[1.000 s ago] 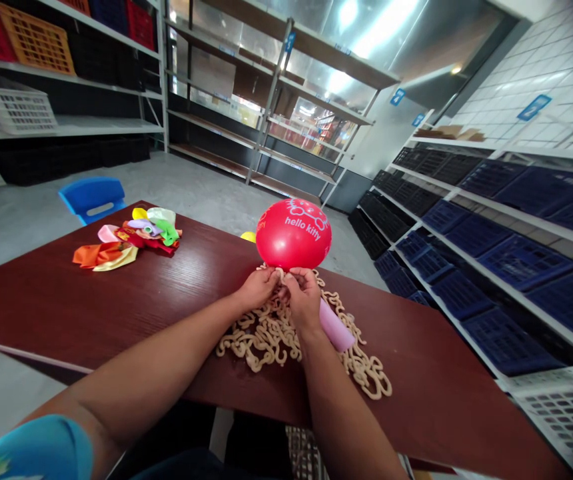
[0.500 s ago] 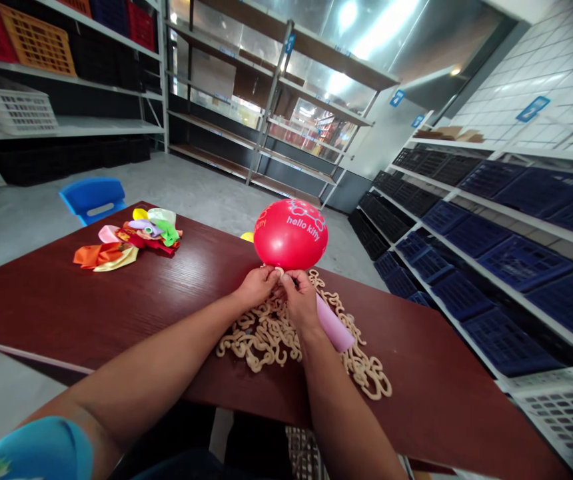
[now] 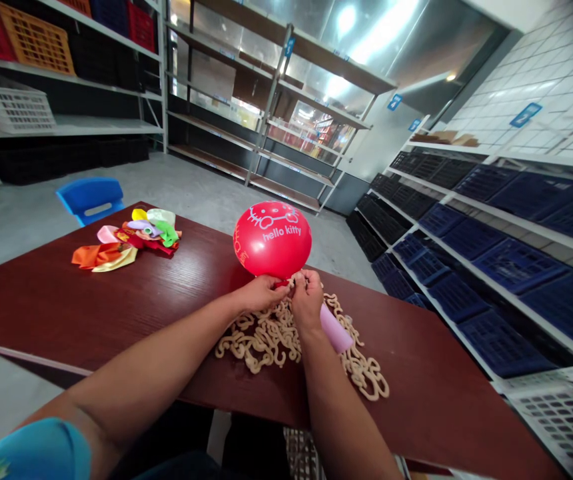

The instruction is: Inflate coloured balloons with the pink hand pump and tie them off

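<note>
An inflated red balloon with "hello kitty" print stands above my hands, its neck pointing down toward my fingers. My left hand pinches the red neck of the balloon. Close beside it, my right hand has its fingers pressed together on a piece of the beige cord. Under and around both hands a tangled beige cord lies on the dark red table. A pink cylinder rests on the cord, to the right of my right wrist.
Several deflated balloons in mixed colours lie at the table's far left. Behind them is a blue chair. Shelves with dark blue crates line the right side; a metal rack stands at the back.
The red balloon has shifted left and turned, so its print faces more forward. Its red neck now shows at my left fingers, and my right fingers have moved slightly right.
</note>
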`<move>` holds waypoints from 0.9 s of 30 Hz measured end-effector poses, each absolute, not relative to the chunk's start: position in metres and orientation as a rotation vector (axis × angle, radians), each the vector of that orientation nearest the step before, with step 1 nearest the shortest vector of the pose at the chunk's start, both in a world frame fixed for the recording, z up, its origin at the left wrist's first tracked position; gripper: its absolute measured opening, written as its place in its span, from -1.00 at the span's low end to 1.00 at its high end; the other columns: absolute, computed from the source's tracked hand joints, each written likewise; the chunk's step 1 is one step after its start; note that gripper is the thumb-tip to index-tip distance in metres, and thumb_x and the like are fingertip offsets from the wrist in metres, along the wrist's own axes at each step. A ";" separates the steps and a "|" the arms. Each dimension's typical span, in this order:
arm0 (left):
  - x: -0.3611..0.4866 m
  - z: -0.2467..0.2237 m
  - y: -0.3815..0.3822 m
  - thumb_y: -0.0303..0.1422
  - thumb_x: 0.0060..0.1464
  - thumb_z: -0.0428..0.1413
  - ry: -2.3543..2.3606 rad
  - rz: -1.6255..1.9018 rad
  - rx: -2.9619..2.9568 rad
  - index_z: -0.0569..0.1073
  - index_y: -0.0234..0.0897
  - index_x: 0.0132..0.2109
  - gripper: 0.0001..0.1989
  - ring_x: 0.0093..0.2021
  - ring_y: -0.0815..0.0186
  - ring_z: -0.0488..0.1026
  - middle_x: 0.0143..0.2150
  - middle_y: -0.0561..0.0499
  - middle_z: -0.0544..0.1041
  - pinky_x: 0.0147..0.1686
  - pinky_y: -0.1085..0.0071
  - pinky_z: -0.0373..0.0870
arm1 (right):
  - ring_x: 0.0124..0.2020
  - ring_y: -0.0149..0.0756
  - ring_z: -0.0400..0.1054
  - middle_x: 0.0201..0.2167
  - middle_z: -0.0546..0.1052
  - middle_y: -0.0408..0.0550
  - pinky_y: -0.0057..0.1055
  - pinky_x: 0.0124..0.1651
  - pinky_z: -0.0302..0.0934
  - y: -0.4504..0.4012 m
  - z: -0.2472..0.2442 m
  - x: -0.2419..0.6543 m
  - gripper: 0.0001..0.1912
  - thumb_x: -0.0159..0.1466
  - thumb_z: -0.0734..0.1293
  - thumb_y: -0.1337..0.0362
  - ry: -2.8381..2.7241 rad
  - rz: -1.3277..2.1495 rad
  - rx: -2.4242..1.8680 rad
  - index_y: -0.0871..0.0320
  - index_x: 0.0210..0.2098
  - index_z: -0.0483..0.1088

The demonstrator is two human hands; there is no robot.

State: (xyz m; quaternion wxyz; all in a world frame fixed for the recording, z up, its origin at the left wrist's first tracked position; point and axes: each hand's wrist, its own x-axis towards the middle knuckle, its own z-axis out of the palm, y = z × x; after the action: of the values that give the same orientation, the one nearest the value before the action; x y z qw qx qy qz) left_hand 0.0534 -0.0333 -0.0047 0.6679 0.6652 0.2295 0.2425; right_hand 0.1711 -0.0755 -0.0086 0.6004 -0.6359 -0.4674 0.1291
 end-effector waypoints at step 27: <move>0.046 0.000 0.019 -0.12 0.15 -0.25 1.227 0.945 2.118 0.49 -0.30 -0.29 -0.51 -0.31 0.30 0.41 -0.31 -0.09 0.50 -0.31 0.45 0.26 | -0.20 -0.26 0.27 -0.23 0.38 0.00 -0.29 -0.11 0.18 -0.067 -0.028 0.167 -0.71 0.17 0.14 0.32 -1.534 0.043 -1.611 0.15 -0.11 0.25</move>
State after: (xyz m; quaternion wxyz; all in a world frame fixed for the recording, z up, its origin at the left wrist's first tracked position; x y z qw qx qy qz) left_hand 0.0455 0.0188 -0.0002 0.2560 0.7802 0.4522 0.3482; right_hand 0.1667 -0.0669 -0.0275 0.4427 -0.6493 -0.6182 0.0175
